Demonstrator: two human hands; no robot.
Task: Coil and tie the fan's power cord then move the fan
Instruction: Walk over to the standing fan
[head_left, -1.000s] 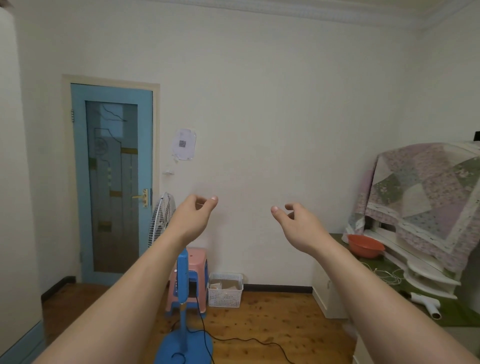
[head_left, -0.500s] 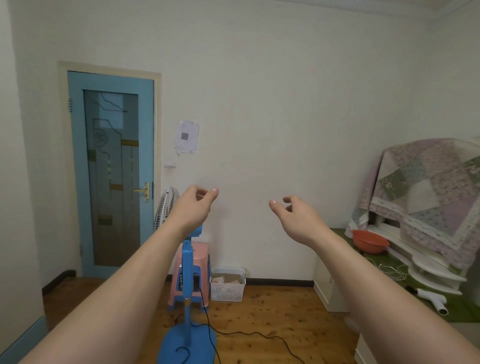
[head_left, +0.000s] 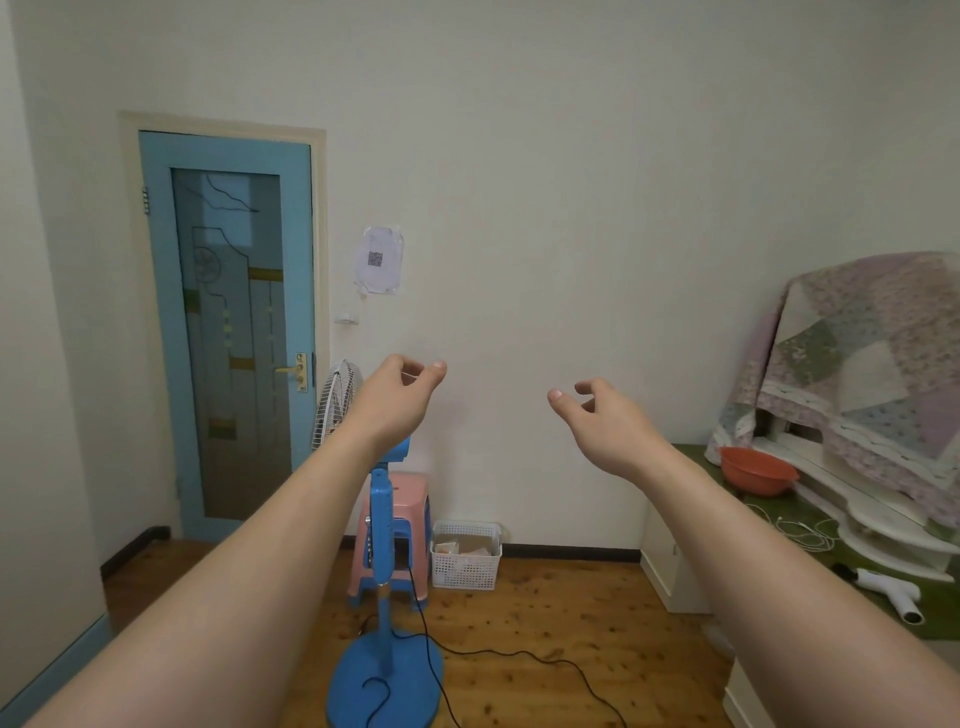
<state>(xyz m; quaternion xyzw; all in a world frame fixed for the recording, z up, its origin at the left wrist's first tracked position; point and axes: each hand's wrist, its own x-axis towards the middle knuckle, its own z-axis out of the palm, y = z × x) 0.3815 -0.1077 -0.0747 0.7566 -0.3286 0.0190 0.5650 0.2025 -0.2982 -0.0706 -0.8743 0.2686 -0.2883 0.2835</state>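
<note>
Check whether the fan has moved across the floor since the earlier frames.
No. The fan stands in the same spot against the pink stool and white basket; only the camera tilted.

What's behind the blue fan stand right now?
Behind the fan stand sits a pink stool, with a white basket beside it. The pole hides part of the stool; under the stool is unclear.

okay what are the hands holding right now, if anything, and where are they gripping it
Nothing. The left hand and right hand are both raised in the air with fingers loosely curled and empty. The fan's power cord lies uncoiled on the floor, untouched.
</note>
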